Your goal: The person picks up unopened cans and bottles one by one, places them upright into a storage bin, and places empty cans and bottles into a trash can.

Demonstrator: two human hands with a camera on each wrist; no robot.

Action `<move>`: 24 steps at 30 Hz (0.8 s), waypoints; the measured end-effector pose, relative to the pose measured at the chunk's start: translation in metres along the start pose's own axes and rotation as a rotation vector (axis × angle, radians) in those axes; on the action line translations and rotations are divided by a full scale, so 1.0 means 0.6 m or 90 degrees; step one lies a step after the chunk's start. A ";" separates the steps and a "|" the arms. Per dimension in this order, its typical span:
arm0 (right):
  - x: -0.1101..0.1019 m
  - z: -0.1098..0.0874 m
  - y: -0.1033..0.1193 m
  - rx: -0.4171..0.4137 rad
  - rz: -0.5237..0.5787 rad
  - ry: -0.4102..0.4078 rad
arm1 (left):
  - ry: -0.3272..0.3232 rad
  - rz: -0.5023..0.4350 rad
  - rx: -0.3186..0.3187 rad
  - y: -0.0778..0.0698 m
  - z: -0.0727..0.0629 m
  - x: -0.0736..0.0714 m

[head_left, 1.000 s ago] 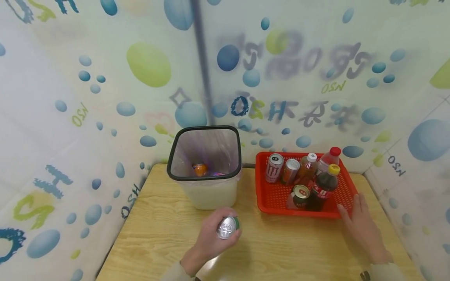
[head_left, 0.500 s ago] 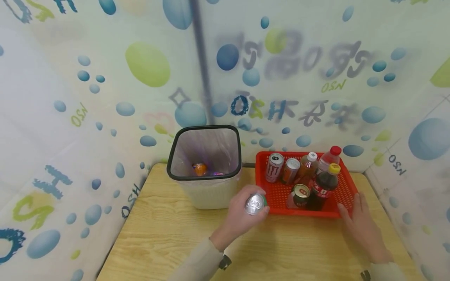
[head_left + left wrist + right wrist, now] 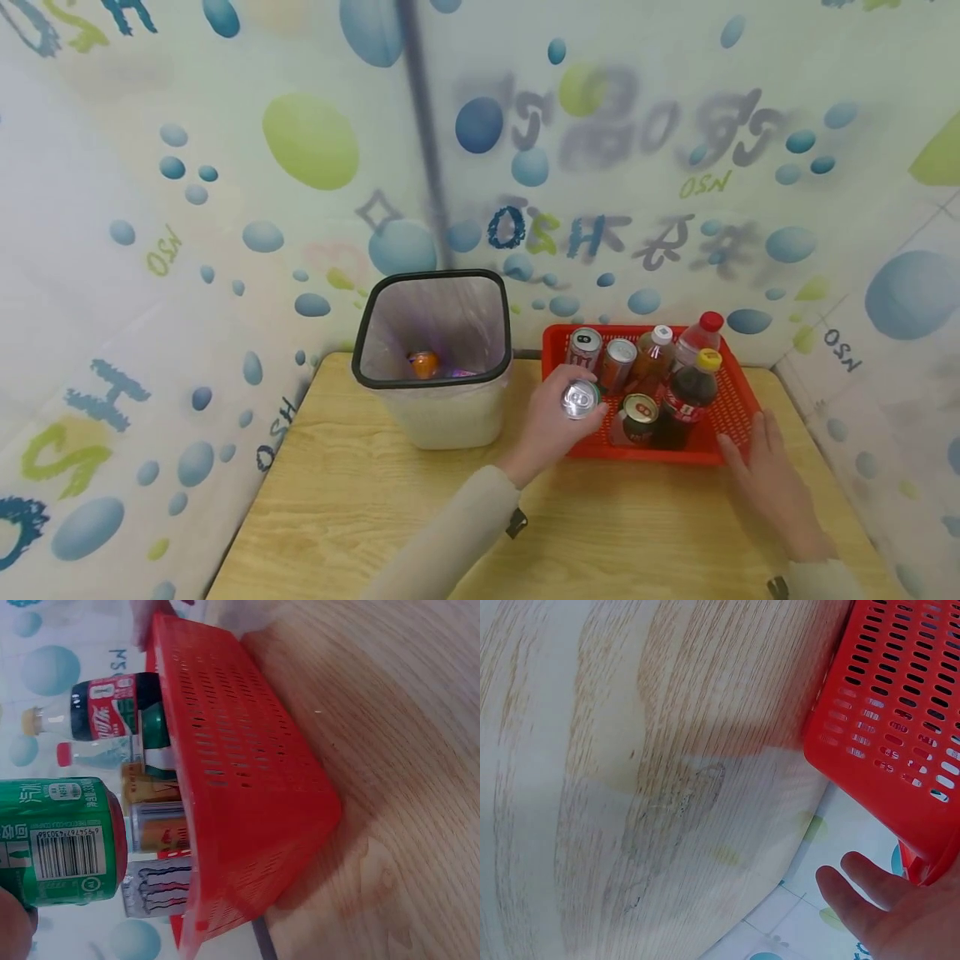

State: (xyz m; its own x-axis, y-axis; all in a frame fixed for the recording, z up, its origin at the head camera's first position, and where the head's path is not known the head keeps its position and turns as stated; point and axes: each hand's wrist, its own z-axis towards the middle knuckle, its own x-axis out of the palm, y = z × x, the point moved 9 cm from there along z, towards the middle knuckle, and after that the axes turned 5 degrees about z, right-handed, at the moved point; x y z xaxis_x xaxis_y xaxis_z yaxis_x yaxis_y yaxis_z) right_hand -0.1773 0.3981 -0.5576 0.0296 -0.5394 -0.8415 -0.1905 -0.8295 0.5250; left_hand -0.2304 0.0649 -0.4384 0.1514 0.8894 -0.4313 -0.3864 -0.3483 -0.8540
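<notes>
My left hand grips a green soda can, its silver top up in the head view. It is over the front left part of a red plastic basket. Inside stand a pink-and-white can, an orange-and-silver can, a dark can with a gold top, a cola bottle with a yellow cap, a red-capped bottle and a white-capped bottle. At the basket's right side rests my right hand, fingers extended along the rim.
Left of the basket stands a pale bin with a black rim and a clear liner. An orange item lies in it. Behind the wooden table rises a patterned wall covering.
My left hand has carried the green can rightward and away from me, from in front of the bin to over the basket. My right hand stays at the basket's right side.
</notes>
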 end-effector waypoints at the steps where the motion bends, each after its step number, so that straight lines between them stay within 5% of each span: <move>1: 0.000 0.000 0.000 0.000 -0.001 0.000 | 0.003 0.004 0.000 0.003 0.006 0.006; 13: 0.002 0.003 -0.004 0.001 -0.005 -0.006 | 0.113 0.116 -0.041 0.072 0.051 0.073; 19: 0.001 0.002 -0.004 0.000 -0.008 -0.007 | 0.176 0.214 -0.020 0.088 0.061 0.102; 24: 0.001 0.000 -0.001 0.002 -0.004 -0.005 | 0.218 0.221 -0.008 0.100 0.067 0.122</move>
State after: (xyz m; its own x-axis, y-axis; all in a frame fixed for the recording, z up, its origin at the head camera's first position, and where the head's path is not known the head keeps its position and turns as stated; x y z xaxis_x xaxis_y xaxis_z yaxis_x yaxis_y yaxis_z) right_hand -0.1774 0.3982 -0.5585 0.0233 -0.5325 -0.8461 -0.1940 -0.8327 0.5186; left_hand -0.2788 0.1210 -0.5093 0.3064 0.5727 -0.7604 -0.4562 -0.6127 -0.6453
